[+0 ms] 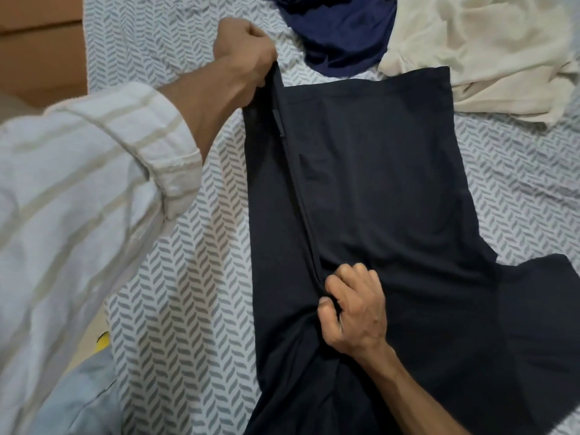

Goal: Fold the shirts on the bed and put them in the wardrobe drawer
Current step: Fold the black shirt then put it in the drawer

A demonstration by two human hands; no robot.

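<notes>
A black shirt (383, 189) lies spread on the bed (188, 277), its hem toward the far side and one sleeve sticking out at the lower right. Its left side is folded over toward the middle along a long crease. My left hand (244, 54) pinches the far hem corner of that folded flap. My right hand (354, 309) grips the same fold near the shoulder end, fingers curled into the cloth. Beyond the black shirt lie a crumpled navy shirt (342, 32) and a cream shirt (489, 54). No wardrobe drawer is in view.
The bed has a white sheet with a grey leaf pattern. A brown wooden surface (40, 45) stands at the top left beside the bed. My striped sleeve (84, 215) fills the left side.
</notes>
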